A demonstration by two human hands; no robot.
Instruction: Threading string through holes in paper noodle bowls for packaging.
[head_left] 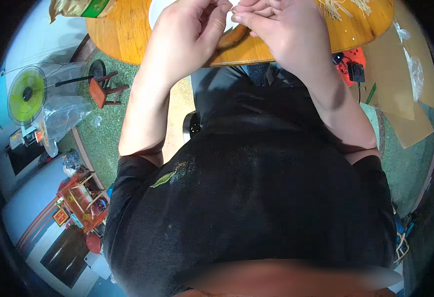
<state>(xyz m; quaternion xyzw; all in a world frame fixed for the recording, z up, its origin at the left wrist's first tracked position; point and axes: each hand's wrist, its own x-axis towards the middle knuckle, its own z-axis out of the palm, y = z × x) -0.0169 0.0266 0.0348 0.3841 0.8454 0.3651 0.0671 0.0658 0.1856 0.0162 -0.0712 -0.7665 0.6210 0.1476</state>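
Both my hands meet over the near edge of a yellow-brown wooden table, at the top of the head view. My left hand is closed, with thumb and fingertips pinched together. Its fingers are partly cut off by the upper edge. Facing it, my right hand also pinches, its thumb pointing left. A tiny pale thing shows between the fingertips; its kind cannot be made out. Beneath the hands lies a white plate, largely covered by them. A curved brown thing rests just under the fingers, partly hidden.
Dry straw-coloured strands lie at the table's right. A tan and green bag is at the far left. On the floor are a fan, a small red-brown stool, cardboard and a red stool top bearing a black adapter.
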